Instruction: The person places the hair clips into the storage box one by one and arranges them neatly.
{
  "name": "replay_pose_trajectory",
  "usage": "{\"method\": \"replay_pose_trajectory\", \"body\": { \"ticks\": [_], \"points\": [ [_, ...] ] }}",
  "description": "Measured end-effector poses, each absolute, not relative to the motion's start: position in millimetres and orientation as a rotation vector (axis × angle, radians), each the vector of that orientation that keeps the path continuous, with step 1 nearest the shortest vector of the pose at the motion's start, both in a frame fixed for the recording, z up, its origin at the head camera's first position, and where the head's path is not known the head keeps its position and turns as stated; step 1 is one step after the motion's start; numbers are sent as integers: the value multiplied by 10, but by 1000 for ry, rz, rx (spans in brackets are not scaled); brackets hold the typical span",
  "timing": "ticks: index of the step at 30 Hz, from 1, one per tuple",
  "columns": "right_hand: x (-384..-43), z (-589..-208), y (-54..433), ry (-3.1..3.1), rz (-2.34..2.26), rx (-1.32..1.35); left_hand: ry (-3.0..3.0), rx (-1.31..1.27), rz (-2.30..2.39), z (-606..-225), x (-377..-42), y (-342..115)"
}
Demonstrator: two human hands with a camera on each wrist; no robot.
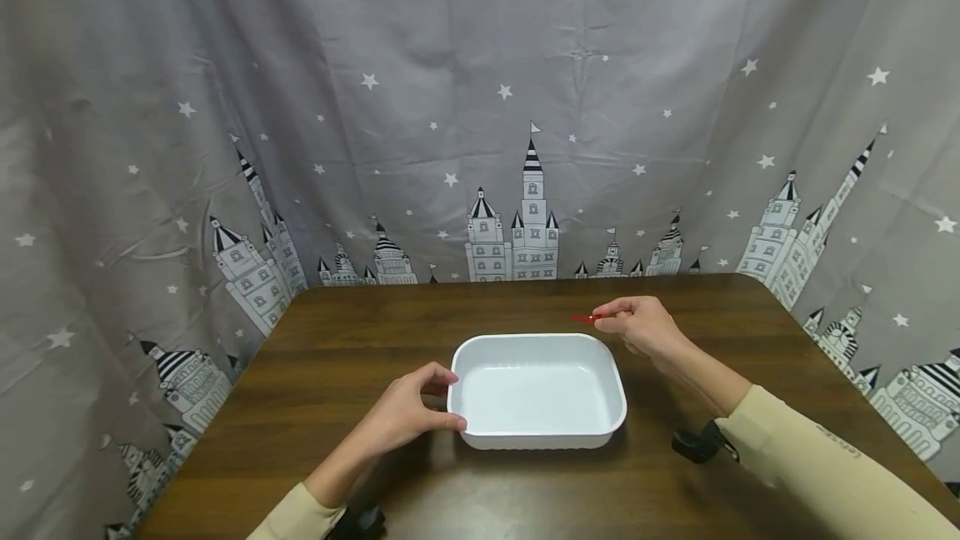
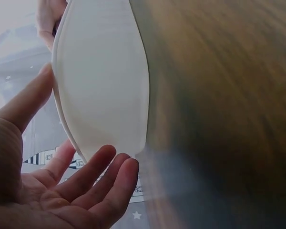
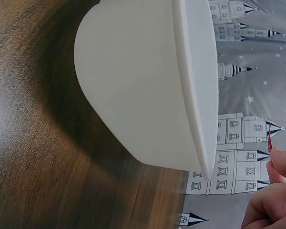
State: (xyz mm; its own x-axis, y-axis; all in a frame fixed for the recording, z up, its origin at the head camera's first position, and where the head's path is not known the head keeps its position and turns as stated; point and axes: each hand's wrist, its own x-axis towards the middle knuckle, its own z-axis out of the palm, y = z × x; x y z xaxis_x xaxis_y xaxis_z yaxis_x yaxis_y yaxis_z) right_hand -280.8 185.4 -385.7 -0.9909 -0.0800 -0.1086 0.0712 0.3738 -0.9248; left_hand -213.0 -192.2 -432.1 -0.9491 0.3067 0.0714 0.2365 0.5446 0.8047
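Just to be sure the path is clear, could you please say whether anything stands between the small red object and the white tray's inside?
Nothing separate visibly does; at most the rim of the white tray lies between. The right grip holds the red object near its far right corner; the left grip is at the left end.

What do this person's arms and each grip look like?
The left sleeve and right sleeve are pale cream; the right one bears dark lettering, too small to read. A compact black device sits by each sleeve's end. The left grip and right grip are ungloved.
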Motion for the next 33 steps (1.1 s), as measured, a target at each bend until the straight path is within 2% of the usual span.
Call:
{"method": "replay_pose_trajectory", "body": {
  "ticks": [33],
  "points": [
    [-2931,-3962,1268,2420,-1703,91,2677,461,1408,-4354,-2152,-1901]
  ]
}}
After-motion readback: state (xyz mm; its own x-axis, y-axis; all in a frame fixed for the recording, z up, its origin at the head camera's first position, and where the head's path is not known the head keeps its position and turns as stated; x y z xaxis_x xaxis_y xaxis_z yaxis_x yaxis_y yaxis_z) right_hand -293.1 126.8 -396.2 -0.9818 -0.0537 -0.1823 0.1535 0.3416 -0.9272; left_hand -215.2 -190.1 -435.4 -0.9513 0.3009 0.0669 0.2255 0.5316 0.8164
